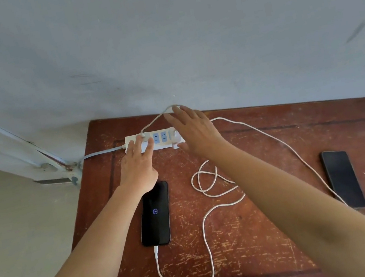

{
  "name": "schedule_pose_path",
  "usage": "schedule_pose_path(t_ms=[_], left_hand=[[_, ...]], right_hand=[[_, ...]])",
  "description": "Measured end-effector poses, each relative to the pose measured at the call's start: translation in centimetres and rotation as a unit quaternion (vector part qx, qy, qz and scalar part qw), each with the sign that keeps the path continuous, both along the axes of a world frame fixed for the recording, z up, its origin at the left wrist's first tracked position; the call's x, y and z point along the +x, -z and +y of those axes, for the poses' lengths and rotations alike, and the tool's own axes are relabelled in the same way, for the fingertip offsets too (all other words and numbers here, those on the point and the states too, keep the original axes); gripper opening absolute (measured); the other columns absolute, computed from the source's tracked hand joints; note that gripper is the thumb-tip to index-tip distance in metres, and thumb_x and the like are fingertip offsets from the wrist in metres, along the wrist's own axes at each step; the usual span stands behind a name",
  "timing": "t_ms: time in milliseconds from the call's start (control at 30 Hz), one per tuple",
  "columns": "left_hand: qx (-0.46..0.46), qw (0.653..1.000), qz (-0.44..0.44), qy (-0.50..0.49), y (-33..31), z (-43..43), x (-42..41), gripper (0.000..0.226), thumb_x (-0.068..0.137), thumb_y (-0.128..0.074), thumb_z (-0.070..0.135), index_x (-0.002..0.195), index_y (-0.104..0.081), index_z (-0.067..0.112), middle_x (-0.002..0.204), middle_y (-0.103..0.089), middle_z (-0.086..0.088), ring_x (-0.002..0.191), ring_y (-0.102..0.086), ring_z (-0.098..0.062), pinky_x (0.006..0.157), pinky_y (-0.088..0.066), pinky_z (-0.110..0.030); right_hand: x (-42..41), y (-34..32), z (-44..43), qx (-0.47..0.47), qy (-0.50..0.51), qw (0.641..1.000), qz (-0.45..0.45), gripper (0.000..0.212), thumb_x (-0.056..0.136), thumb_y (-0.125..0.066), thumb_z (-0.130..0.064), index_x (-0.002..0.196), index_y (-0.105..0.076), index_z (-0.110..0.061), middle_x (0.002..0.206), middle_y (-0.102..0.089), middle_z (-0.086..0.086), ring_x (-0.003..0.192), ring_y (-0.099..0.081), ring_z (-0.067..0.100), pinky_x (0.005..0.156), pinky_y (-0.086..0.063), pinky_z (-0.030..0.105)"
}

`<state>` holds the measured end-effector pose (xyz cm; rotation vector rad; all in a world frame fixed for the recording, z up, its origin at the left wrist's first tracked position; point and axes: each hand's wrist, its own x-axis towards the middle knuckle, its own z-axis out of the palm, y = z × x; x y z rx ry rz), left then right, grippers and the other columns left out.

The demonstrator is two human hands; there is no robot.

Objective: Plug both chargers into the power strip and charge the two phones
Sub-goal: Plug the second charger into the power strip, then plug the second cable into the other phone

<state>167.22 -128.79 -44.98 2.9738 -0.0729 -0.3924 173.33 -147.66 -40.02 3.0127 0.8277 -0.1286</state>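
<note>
At the table's far edge lies the strip. Left hand rests flat on it, open. Right hand hovers open over the right plug. Left phone is cabled; right phone appears uncabled. Cables are limp: grip the rigid connector.

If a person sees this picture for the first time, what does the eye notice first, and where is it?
First, the two bare arms reaching to the white power strip at the table's far edge by the wall: the left hand rests on it, the right hand spreads open at its right end. Next, the left phone near the table's left edge, its screen lit, a white cable in its near end.
</note>
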Motion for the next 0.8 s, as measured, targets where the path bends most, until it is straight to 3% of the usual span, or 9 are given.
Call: schedule_pose_path(t_ms=[133,233,400,633,800], left_hand=[[0.001,0.997,-0.063,-0.035,0.2,-2.5,-3.0,0.064,0.098,-0.054,0.027,0.154,-0.028,0.011,0.167,-0.013,-0.019,0.154,-0.014,-0.038,0.12,-0.026,-0.055],[-0.029,0.996,-0.08,-0.007,1.4,-5.9,-6.4,0.059,0.102,-0.042,0.036,0.155,-0.03,0.013,0.167,-0.018,-0.016,0.154,-0.014,-0.034,0.122,-0.021,-0.053],[-0.047,0.996,-0.003,0.079,3.1,-13.6,-10.4,0.063,0.104,-0.03,0.046,0.159,-0.017,0.02,0.17,-0.005,-0.011,0.156,-0.002,-0.03,0.125,-0.014,-0.052],[-0.069,0.979,-0.014,0.19,1.5,-24.4,-11.1,0.065,0.104,-0.032,0.044,0.16,-0.012,0.018,0.169,0.003,-0.014,0.156,0.002,-0.029,0.125,-0.009,-0.051],[-0.066,0.976,-0.014,0.205,0.4,-30.8,-13.2,0.065,0.105,-0.031,0.044,0.16,-0.011,0.018,0.169,0.004,-0.014,0.156,0.002,-0.029,0.125,-0.013,-0.051]], right_hand=[[-6.0,1.6,-4.8,0.1,0.071,0.989,-0.087,0.077,0.088,-0.072,-0.031,0.153,-0.035,-0.013,0.163,-0.026,0.023,0.15,-0.025,0.039,0.12,-0.029,0.052],[-11.5,3.7,-9.9,0.102,0.155,0.981,-0.05,0.074,0.092,-0.065,-0.036,0.155,-0.033,-0.014,0.165,-0.021,0.022,0.152,-0.021,0.038,0.12,-0.029,0.053],[-20.8,6.1,-19.6,0.06,0.303,0.951,0.018,0.069,0.098,-0.057,-0.038,0.156,-0.029,-0.015,0.166,-0.02,0.019,0.152,-0.021,0.039,0.118,-0.032,0.056],[-28.3,5.2,-30.0,0.082,0.445,0.891,0.026,0.08,0.094,-0.029,-0.073,0.155,-0.03,-0.021,0.166,-0.021,0.012,0.153,-0.019,0.03,0.121,-0.025,0.049],[-30.9,5.6,-36.6,0.11,0.466,0.877,0.049,0.068,0.099,-0.042,-0.056,0.156,-0.029,-0.021,0.166,-0.022,0.012,0.152,-0.02,0.031,0.12,-0.025,0.048]])
